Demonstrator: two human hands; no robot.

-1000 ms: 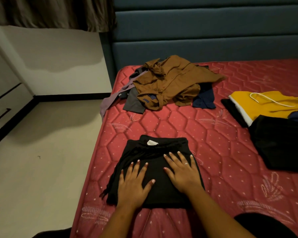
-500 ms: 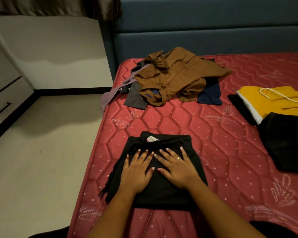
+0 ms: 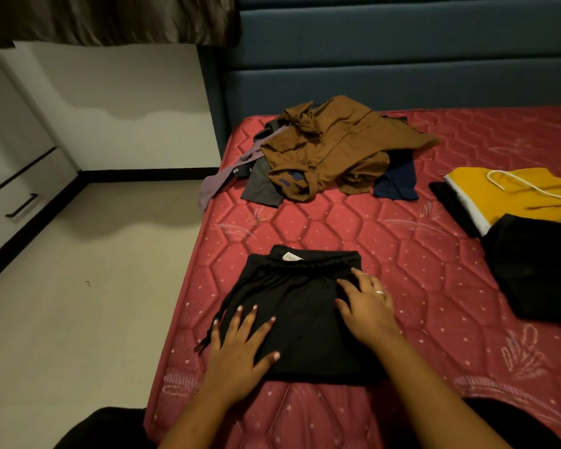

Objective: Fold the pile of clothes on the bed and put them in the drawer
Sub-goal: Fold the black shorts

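A folded black garment with a white label at its waistband lies near the front edge of the red mattress. My left hand rests flat on its lower left corner, fingers spread. My right hand presses on its right side, fingers pointing left over the fabric. Further back sits the unfolded pile: a brown shirt on top of grey, mauve and navy pieces. A folded yellow garment and a folded black one lie at the right.
A white drawer unit with black handles stands against the left wall, its drawers closed. Pale floor stretches between it and the bed. A blue padded headboard rises behind the mattress.
My hands have slid apart over the black garment: the left down to its lower left corner, the right out to its right side. The view shifted slightly.
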